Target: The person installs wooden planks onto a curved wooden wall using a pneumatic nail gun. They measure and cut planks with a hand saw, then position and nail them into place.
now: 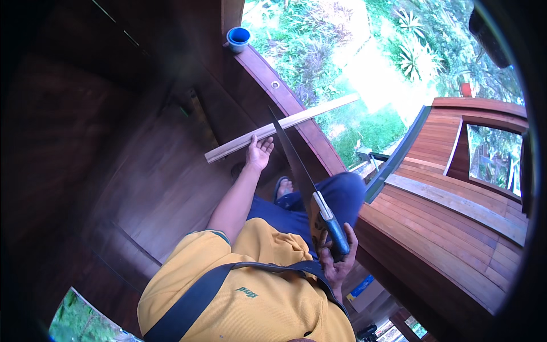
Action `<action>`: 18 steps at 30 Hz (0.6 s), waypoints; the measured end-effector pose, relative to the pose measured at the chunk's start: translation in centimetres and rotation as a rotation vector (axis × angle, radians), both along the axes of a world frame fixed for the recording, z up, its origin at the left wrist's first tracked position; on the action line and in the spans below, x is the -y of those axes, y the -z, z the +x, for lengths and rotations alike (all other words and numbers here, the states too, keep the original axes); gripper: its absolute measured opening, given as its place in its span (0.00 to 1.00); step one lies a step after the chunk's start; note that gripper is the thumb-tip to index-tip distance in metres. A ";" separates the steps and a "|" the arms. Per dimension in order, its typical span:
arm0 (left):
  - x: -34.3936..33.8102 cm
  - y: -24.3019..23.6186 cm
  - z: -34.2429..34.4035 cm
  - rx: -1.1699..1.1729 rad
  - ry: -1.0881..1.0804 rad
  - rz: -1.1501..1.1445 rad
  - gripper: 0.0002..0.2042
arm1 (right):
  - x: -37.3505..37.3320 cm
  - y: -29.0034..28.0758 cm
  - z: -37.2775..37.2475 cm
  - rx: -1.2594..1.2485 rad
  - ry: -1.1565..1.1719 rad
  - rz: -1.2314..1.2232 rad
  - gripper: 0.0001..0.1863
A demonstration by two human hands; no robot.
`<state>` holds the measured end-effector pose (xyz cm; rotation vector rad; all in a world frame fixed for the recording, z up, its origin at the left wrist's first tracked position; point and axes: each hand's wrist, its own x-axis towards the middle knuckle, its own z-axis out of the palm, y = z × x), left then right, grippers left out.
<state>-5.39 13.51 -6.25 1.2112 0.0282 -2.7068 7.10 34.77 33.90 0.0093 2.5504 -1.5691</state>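
Note:
In my right hand (337, 259) is a handsaw (297, 165), my fingers closed round its dark handle. The long blade slants up and away to the left, its narrow tip rising past a pale wooden strip (236, 146). Whether blade and strip touch, I cannot tell. My left hand (260, 153) is palm up at the strip's near edge, thumb against the wood and fingers curled, holding it near its left end. The strip lies across the reddish wooden sill (310, 132), its far end sticking outside over the greenery.
A blue-lined cup (238, 37) stands at the sill's far left end. Reddish wooden planking (433, 228) runs along the right, with a framed opening (494, 154). A sandalled foot (284, 188) shows below the strip. Dark wood panelling (74, 131) fills the left.

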 end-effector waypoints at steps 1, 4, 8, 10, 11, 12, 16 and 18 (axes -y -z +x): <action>0.0 -0.1 0.0 0.069 0.024 0.037 0.23 | 0.4 -0.7 -0.1 0.053 -0.047 0.005 0.33; -0.2 -0.5 0.2 0.010 0.052 -0.025 0.26 | 1.5 -2.0 -1.0 0.059 -0.150 0.053 0.33; -0.6 -0.8 1.1 0.058 0.146 -0.081 0.29 | 3.8 -2.0 -3.0 -0.018 -0.294 0.094 0.32; -0.4 -0.8 0.9 0.031 0.157 -0.089 0.27 | 4.9 -1.2 -4.7 0.004 -0.325 0.105 0.31; -0.3 -1.0 0.9 0.063 0.159 -0.062 0.27 | 5.3 -1.0 -5.3 0.042 -0.323 0.137 0.31; 0.0 -1.2 1.1 0.068 0.167 -0.067 0.26 | 5.6 -0.7 -5.9 0.094 -0.345 0.137 0.31; 1.6 -3.6 2.8 0.077 0.455 -0.206 0.19 | 6.5 0.7 -7.6 0.048 -0.443 0.197 0.31; 2.5 -5.7 5.0 0.202 0.637 -0.549 0.14 | 6.5 1.4 -7.9 0.060 -0.439 0.197 0.32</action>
